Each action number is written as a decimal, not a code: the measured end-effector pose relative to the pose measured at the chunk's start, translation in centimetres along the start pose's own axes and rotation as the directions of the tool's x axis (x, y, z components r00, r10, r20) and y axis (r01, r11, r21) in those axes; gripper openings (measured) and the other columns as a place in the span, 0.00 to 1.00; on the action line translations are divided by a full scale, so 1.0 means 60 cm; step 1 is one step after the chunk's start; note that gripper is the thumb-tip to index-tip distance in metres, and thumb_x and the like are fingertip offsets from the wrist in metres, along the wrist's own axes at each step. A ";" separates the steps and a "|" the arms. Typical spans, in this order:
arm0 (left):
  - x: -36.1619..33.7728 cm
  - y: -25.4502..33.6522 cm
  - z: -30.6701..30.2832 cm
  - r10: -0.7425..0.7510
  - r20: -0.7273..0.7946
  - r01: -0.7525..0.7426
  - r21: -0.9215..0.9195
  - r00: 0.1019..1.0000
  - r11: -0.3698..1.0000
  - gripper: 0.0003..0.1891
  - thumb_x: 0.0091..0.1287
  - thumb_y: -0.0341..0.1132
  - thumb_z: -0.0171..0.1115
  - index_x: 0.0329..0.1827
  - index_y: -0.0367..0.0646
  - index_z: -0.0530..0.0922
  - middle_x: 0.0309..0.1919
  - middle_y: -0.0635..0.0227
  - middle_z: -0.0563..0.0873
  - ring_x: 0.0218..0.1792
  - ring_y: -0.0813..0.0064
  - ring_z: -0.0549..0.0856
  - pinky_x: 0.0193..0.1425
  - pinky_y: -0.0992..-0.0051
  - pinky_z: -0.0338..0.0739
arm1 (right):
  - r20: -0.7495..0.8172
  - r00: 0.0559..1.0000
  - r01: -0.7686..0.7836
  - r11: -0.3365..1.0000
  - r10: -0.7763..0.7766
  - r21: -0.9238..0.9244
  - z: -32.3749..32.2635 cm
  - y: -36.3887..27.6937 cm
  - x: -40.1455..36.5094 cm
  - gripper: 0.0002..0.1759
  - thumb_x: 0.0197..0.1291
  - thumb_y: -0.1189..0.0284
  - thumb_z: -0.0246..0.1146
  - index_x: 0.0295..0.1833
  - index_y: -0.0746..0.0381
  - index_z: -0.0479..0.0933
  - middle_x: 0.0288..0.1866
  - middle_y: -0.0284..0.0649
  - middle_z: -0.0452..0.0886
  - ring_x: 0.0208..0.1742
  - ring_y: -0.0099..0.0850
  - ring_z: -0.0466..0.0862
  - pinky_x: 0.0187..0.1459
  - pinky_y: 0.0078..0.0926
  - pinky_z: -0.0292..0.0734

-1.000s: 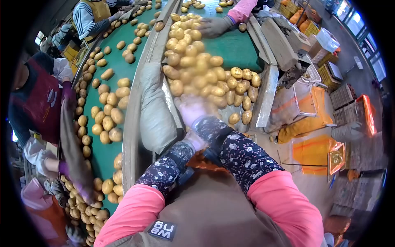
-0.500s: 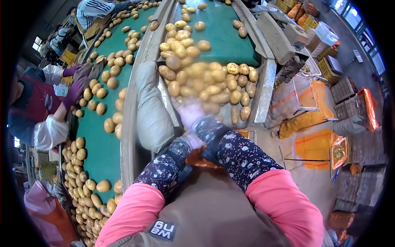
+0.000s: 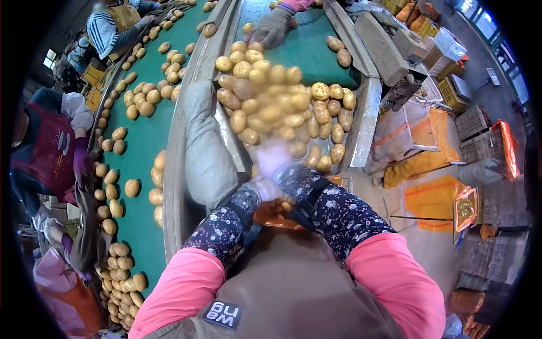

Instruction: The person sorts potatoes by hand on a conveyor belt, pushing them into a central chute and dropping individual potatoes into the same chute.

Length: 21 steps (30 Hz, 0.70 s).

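Note:
Potatoes (image 3: pixel 237 120) crowd the metal chute at the end of the green belt, and those in the middle are smeared by motion. My right hand (image 3: pixel 274 158), blurred pale, is at the lower edge of this pile, close to the nearest potatoes. Just below and left of it, my left hand (image 3: pixel 264 188) is at the chute's mouth, also blurred. The fingers of both are indistinct. Beneath my hands an orange mesh bag (image 3: pixel 271 219) shows, with a few potatoes inside it. A grey padded cloth bundle (image 3: pixel 206 150) lies left of the chute.
Another person's grey-gloved hand (image 3: pixel 272 29) reaches onto the upper belt (image 3: pixel 316 53). On the left, a second green belt (image 3: pixel 138 226) carries many potatoes, with co-workers along its far side. To the right stand an orange mesh bag on a frame (image 3: pixel 432 203) and stacked crates (image 3: pixel 474 121).
Potatoes in the chute have shifted toward my hands, and some now show in the orange bag. A co-worker's gloved hand has come onto the upper belt. Potatoes on the left belt have moved.

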<state>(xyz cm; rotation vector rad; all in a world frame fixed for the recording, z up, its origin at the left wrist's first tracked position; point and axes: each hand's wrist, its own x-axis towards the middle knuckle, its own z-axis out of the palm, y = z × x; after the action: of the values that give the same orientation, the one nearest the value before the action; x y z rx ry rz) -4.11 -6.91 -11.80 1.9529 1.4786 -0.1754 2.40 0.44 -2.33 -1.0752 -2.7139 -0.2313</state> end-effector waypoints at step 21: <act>-0.046 0.091 -0.126 0.339 -0.619 -0.017 0.465 0.708 0.885 0.32 0.60 0.59 0.64 0.70 0.69 0.75 0.74 0.67 0.69 0.78 0.50 0.59 0.75 0.27 0.37 | 0.101 0.913 -0.060 -0.115 0.395 0.992 -0.133 0.201 -0.122 0.31 0.67 0.68 0.65 0.73 0.63 0.67 0.51 0.44 0.79 0.49 0.23 0.80 0.38 0.21 0.81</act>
<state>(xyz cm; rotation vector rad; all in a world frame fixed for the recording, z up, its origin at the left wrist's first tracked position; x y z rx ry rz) -2.29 -5.42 -2.34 2.7097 1.7837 0.4101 17.03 2.57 4.35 -0.7716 -1.4433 1.4662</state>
